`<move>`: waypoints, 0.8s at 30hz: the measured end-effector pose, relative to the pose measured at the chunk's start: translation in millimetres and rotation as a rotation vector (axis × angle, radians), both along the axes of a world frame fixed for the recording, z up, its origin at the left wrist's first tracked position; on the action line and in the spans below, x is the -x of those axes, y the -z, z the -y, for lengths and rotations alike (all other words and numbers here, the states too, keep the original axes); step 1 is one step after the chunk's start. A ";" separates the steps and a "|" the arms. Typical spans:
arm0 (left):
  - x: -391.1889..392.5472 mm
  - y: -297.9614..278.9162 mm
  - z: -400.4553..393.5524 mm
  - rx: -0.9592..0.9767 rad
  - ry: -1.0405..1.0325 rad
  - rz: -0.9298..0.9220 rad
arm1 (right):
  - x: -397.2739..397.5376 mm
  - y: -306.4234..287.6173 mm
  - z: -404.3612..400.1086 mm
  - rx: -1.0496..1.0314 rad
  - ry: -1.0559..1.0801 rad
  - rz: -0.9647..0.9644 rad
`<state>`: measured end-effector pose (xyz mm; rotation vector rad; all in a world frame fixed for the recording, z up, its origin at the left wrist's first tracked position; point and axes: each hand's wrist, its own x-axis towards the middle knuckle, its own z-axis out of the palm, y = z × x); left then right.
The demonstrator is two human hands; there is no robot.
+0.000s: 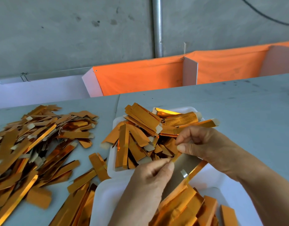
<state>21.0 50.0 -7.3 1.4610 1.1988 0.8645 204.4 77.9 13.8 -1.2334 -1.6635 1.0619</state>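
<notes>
**One gold carton in hand, a large heap left**

A flat gold carton [184, 165] was held open between both hands, its grey inner face turned up. Its far end was pinched by the thumb and fingers of the right hand [200, 144]. The adjoining corner was pinched between the thumb and forefinger of the left hand [150, 173]. From those two grips the carton ran back toward the near right, above the near tray [104, 193]. Neither hand was spread, and both were closed on the same end of the piece.

The work was judged to be partway done. The far tray [115, 123] was heaped with gold cartons [147, 128] that appeared to be already folded into long narrow boxes with their end flaps open. More gold pieces were stacked in the near tray, though it could not be told whether these were folded. On the left of the table [222, 101] a wide heap of flat pieces [34, 141] was spread, and these were taken to be the stock waiting to be folded. The carton in hand was not yet closed into a box.
</notes>
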 end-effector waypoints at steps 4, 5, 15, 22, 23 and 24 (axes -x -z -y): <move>-3.6 3.2 -0.2 -0.142 -0.056 -0.099 | -1.3 -4.0 1.7 0.012 -0.026 -0.030; -4.6 4.2 -0.2 -0.172 -0.046 -0.122 | -2.1 -4.5 2.3 0.024 -0.050 -0.024; -3.0 2.6 1.3 -0.368 -0.012 -0.274 | 1.3 -8.1 2.8 0.001 -0.064 0.084; -6.1 -3.6 3.6 -0.126 -0.051 -0.054 | 0.8 -4.6 3.6 -0.036 0.027 -0.052; -5.6 -5.4 3.6 -0.084 -0.078 -0.004 | -1.1 -3.5 3.1 -0.062 0.072 -0.085; -5.1 -7.5 3.9 -0.038 -0.104 0.063 | -3.9 -2.1 2.5 -0.085 0.143 -0.117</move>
